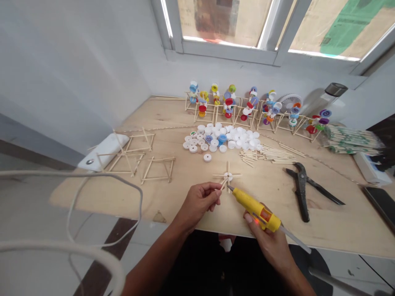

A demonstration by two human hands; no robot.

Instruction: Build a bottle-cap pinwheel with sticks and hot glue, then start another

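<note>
My left hand (199,203) pinches a light, stiff, probably brittle cross of thin wooden sticks around a white plastic bottle cap (227,176) over the plywood tabletop (123,197), best held near the cap; my right hand (268,242) wraps a yellow plastic hot-glue gun (256,209).

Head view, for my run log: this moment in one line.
left hand: wooden stick cross | right hand: yellow glue gun

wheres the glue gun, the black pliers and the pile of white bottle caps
yellow hot glue gun (256,209), head view, on its yellow body
black pliers (300,193), head view, on the handle just below the pivot
pile of white bottle caps (237,137), head view, on one cap mid-pile
</note>
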